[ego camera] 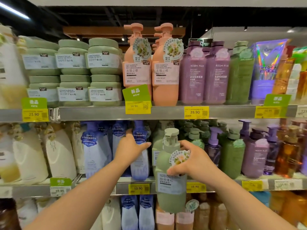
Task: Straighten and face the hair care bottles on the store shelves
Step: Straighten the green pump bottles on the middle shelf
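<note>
Right now the right hand [191,161] grips a green pump bottle [171,185] by its shoulder, fingers curled around it, holding it out in front of the middle shelf [224,185]. Meanwhile the left hand [131,148] rests on a blue bottle [140,163] standing on that shelf, fingers spread across its front.

A dark ceiling [103,15] hangs above the aisle, with a bright strip light [11,9] at the far left and small spotlights [123,39] further back. A brown wooden beam [93,31] runs behind. Metal shelf edges [166,112] carry yellow price tags [196,112] and green signs [136,92].
</note>
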`<state>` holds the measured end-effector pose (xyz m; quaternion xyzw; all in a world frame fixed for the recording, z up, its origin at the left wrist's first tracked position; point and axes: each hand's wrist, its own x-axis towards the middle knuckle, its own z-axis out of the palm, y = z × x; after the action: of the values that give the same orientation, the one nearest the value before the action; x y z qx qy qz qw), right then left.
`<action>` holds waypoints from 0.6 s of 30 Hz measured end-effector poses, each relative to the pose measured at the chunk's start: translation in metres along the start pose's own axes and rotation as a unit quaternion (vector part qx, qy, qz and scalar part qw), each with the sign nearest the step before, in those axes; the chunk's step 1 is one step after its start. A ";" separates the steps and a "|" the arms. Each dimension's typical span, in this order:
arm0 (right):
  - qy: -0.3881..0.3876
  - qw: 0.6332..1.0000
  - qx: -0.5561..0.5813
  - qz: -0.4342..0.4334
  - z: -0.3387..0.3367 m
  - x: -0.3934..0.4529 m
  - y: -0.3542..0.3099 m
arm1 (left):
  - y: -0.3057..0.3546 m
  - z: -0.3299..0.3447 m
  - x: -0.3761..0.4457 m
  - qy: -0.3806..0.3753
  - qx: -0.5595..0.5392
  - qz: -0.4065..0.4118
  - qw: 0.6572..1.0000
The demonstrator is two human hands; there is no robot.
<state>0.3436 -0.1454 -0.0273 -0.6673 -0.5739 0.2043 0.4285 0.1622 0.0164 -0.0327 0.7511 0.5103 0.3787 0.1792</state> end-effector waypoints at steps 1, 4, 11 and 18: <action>-0.001 1.000 -0.003 -0.002 0.001 0.002 -0.001 | 0.000 0.001 0.001 0.005 0.000 0.005 1.000; -0.007 1.000 0.000 -0.010 0.006 0.007 -0.009 | 0.000 0.002 0.002 0.013 0.009 0.012 1.000; -0.027 0.999 -0.009 -0.020 0.019 0.015 -0.021 | -0.013 -0.024 -0.003 0.029 0.075 0.019 0.997; -0.037 0.999 0.001 -0.019 0.046 0.037 -0.037 | -0.043 -0.056 0.000 0.047 0.104 0.015 0.993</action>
<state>0.2961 -0.0960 -0.0150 -0.6481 -0.6016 0.2208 0.4114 0.0929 0.0273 -0.0246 0.7548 0.5430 0.3613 0.0703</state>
